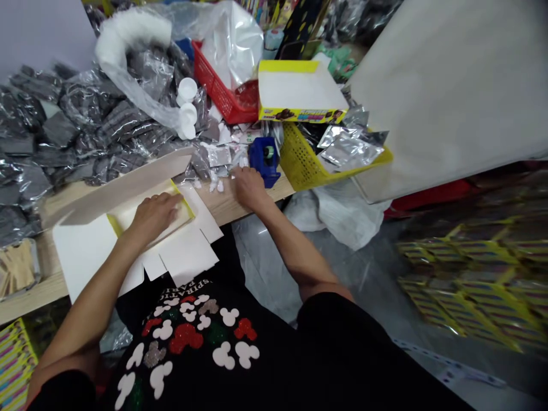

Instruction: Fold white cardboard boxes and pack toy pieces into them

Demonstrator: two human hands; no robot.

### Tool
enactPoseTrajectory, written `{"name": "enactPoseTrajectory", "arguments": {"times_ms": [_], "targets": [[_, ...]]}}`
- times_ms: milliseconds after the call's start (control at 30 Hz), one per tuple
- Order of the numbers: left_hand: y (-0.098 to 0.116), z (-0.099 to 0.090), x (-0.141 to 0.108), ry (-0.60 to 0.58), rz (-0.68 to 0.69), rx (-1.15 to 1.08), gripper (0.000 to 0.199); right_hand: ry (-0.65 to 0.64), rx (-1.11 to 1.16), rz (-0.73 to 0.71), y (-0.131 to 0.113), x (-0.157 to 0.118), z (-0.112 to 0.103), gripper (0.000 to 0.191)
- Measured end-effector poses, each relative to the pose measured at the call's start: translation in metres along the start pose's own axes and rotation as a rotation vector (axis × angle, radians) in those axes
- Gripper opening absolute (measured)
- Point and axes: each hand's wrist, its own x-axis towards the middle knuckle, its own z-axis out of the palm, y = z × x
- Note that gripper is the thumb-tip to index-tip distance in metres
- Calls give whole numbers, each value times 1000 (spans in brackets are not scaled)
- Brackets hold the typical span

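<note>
Left hand (154, 217) lying flat on an unfolded white carton blank (83, 254), on the inner panel with the yellow edge, fingers pressed together and straight, pushing down, nothing pinched. Carton blank sits at the near edge of the wooden table (222, 205), right in front of the person, one long flap (124, 185) standing tilted up on the far side and white side flaps spread out toward the body. Right hand (250, 188) is further along the table edge, fingers together and curled downward, tips at or just beside a scatter of small white pieces (220, 185); cannot tell if anything is pinched, fingertips are partly hidden. Blue tape dispenser (263, 161) stands just beyond that hand, close to its fingers. Behind it, a yellow plastic basket (299, 160) with silver foil pouches (349, 149) on it, a yellow-rimmed white box (299, 91), and a red plastic basket (216, 85) holding a clear plastic bag (231, 48). Left side of the table is heaped with grey packets in clear plastic (43, 125), white round caps (187, 100) lying among them. Large white board (449, 85) leans over the right of the table. Stacks of yellow-edged boxes (466, 279) lie on the floor to the right. Person wears a black top with glittery mouse-ear patches (192, 342).
</note>
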Motion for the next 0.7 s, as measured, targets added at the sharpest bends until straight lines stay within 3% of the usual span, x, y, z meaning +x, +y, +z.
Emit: {"name": "enactPoseTrajectory", "arguments": {"times_ms": [100,200,300,433,533,633,700], "targets": [[-1,-1,0,-39,-87,26,42,32,40,-34,15,16,-18,45],[-2,-1,-5,-50,-138,17,44,150,41,-283,16,45,-32,35],[1,1,-16,24,-195,26,45,142,-20,-457,3,77,-36,34],[9,15,-53,167,-73,-17,46,104,-25,-397,-2,99,-31,45],[10,34,-76,149,58,-35,46,79,2,-401,1,100,-26,45],[0,48,-83,121,12,-22,42,8,-29,-473,-5,96,-23,42],[-14,52,-82,106,-3,-32,41,7,-2,-443,-8,96,-25,44]]}}
